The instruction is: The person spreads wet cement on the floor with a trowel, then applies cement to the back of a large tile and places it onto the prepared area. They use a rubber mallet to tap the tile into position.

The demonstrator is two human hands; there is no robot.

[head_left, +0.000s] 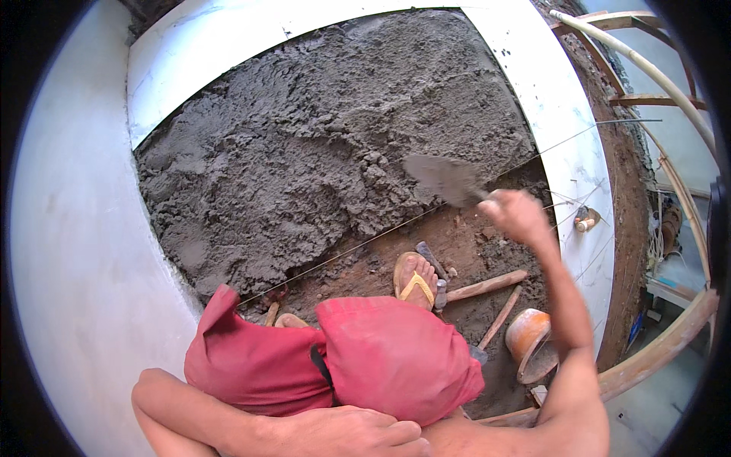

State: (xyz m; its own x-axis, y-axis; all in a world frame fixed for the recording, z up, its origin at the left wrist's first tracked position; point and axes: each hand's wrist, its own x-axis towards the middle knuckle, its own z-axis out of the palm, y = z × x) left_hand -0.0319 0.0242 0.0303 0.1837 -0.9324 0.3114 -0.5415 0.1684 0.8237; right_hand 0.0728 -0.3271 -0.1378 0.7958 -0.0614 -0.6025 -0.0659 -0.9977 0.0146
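Trowel (443,178) is gripped by the handle in the right hand (519,216), blade at the mortar's (327,122) edge. Left hand (350,433) lies beside red shorts (396,354); finger grip cannot be determined.

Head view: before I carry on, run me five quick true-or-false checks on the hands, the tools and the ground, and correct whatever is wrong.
1. The right hand is holding a trowel. True.
2. The left hand is buried in the grey mortar. False: it is at the lower edge of the picture, close to the red clothing.
3. A wooden-handled hammer lies to the right of a sandalled foot. True.
4. The container near the right forearm is plain blue. False: it is orange and whitish.
5. White slabs border the mortar along its right side. True.
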